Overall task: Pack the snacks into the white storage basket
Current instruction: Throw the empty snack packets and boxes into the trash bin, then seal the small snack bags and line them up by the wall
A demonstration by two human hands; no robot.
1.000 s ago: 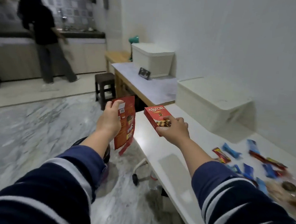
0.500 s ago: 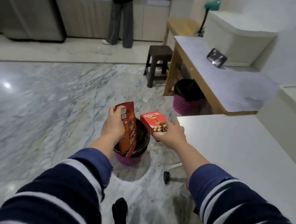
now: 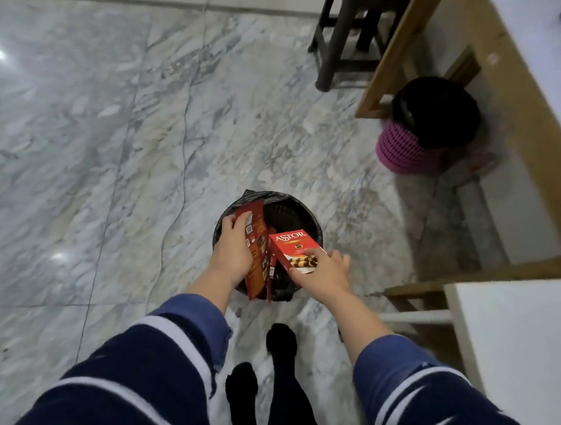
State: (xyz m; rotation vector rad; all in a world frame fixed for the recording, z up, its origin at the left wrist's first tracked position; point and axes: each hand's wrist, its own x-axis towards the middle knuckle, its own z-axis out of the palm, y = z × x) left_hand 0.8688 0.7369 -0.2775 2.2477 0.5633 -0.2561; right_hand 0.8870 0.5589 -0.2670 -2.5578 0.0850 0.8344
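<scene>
Hovering lower now, over bin (image 3: 292,210)

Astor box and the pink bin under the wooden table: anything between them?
Head view: only bare marble floor between the Astor box, held by the right hand, and the pink bin.

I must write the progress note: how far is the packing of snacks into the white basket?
Nothing looks packed: no white basket is in view. In hand: the left hand holds a red packet and the right hand a red Astor box, both over a black-lined bin on the floor. All the packing is left.
</scene>
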